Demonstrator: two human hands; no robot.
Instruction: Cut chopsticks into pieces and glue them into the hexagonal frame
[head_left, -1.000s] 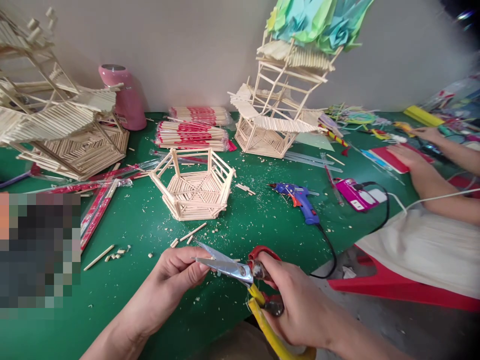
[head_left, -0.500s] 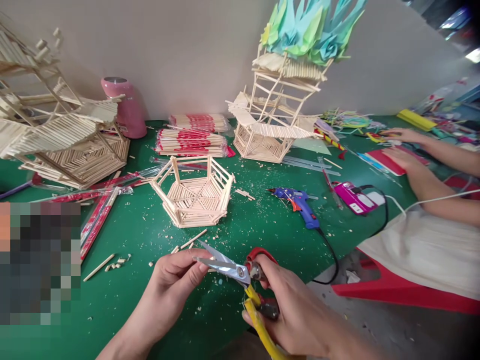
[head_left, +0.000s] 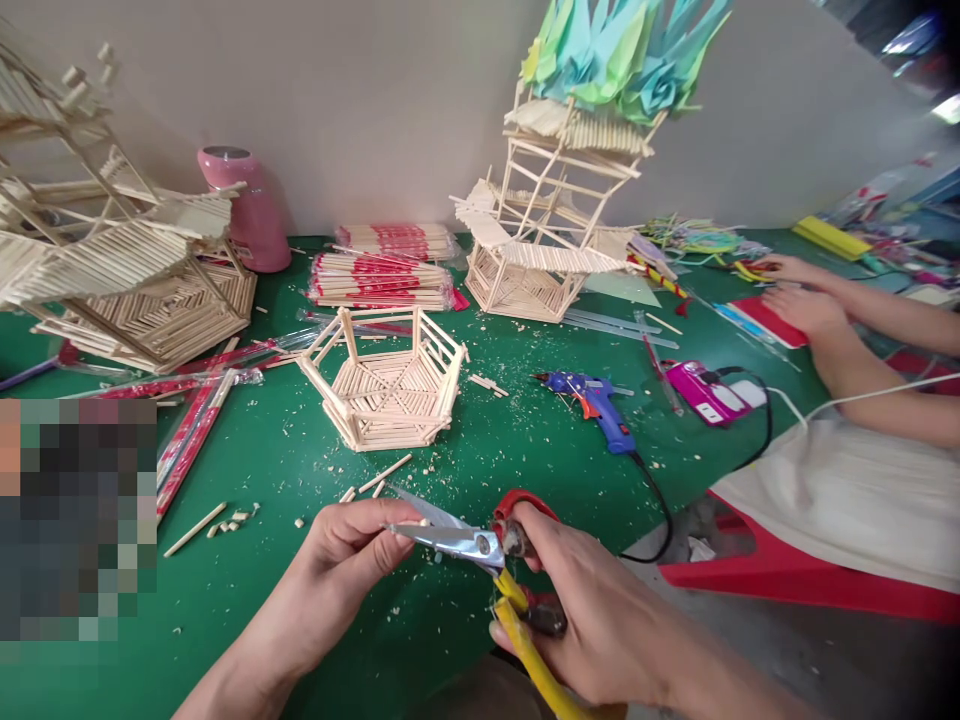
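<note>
My right hand (head_left: 581, 600) grips scissors (head_left: 457, 541) by their red and yellow handles, the blades parted and pointing left. Between the blades, my left hand (head_left: 349, 560) pinches a short wooden stick (head_left: 424, 522), mostly hidden by fingers and blade. Just beyond the hands stands a small hexagonal frame (head_left: 390, 390) of wooden sticks, with a stick floor and low railings. A few cut sticks (head_left: 385, 473) lie between it and the scissors. More stick pieces (head_left: 229, 522) rest left of my left hand.
A blue glue gun (head_left: 589, 400) lies right of the frame, its cord running off the table edge. Bundled sticks (head_left: 382, 283), a pink bottle (head_left: 247, 210) and two stick towers, one left (head_left: 127, 250), one paper-topped (head_left: 555, 250), stand behind. Another person's arms (head_left: 847, 320) reach in at right.
The scissors have turned slightly in my right hand, and the near blade looks brighter. My left hand keeps its pinch. At the right, the other person's hands have shifted a little.
</note>
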